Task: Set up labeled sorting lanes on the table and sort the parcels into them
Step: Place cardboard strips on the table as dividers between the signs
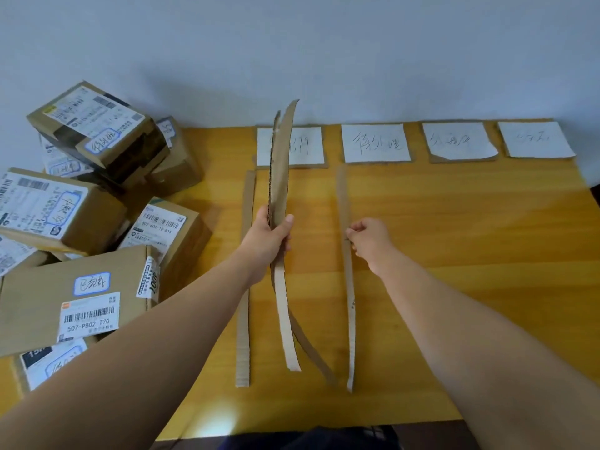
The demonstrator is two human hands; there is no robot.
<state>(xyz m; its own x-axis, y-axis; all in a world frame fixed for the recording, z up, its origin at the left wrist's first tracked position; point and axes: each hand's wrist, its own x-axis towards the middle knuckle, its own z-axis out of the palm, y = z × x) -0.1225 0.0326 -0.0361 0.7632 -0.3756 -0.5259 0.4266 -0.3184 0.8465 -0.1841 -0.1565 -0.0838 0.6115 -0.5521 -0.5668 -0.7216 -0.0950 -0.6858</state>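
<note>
Two spare cardboard strips (280, 177) stand clenched in the left hand (271, 237), kept in reserve, while the right hand (368, 240) pinches a third strip (349, 287) against the table (470, 254) as a lane divider. Four handwritten lane labels (375, 142) line the far edge; unsorted parcels (81, 222) wait heaped at left.

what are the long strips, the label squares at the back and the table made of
Long strips: corrugated cardboard, brown and matte; fluted ridges show on the cut edges. Label squares: white paper, handwritten, apparently on brown cardboard backing that shows at the edges. Table: looks like yellowish wood or wood-look laminate, smooth with a slight sheen; which one is unclear.
</note>
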